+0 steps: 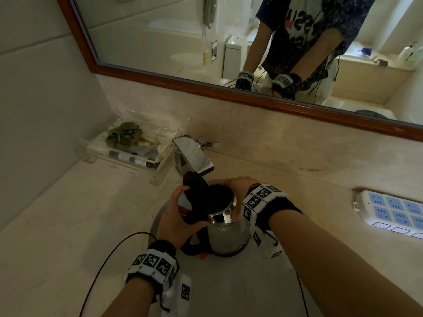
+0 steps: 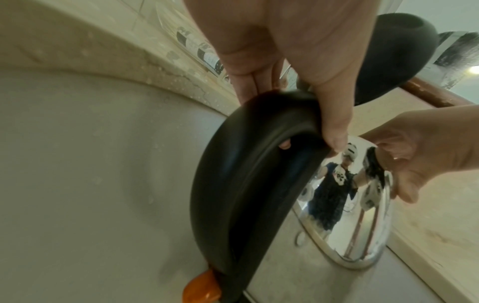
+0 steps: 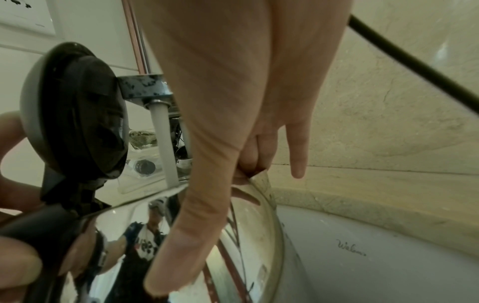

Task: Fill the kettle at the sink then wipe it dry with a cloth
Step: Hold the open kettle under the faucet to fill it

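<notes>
wall (image 1: 29, 92): pale tiles | mirror (image 1: 148, 35): brown frame | worktop (image 1: 52, 220): beige marble | power strip (image 1: 389, 211): right | light: dim

This is a bathroom, of the sort found in a home or hotel. The left hand (image 1: 178, 216) and right hand (image 1: 240, 186) grip a kettle (image 1: 229, 232) inside a white basin (image 1: 229, 289) sunk into a beige stone counter (image 1: 57, 213). Just beyond the grip, a chrome tap (image 1: 194, 156) runs water (image 3: 166, 143). Above and behind it hangs a wood-framed mirror (image 1: 148, 37), reflecting a toilet (image 1: 232, 56) and bottles (image 1: 409, 53) on a bathtub ledge. Left of the grip and further back stands a clear tray (image 1: 89, 152) of toiletries. To the right lies a power strip (image 1: 389, 211).
</notes>
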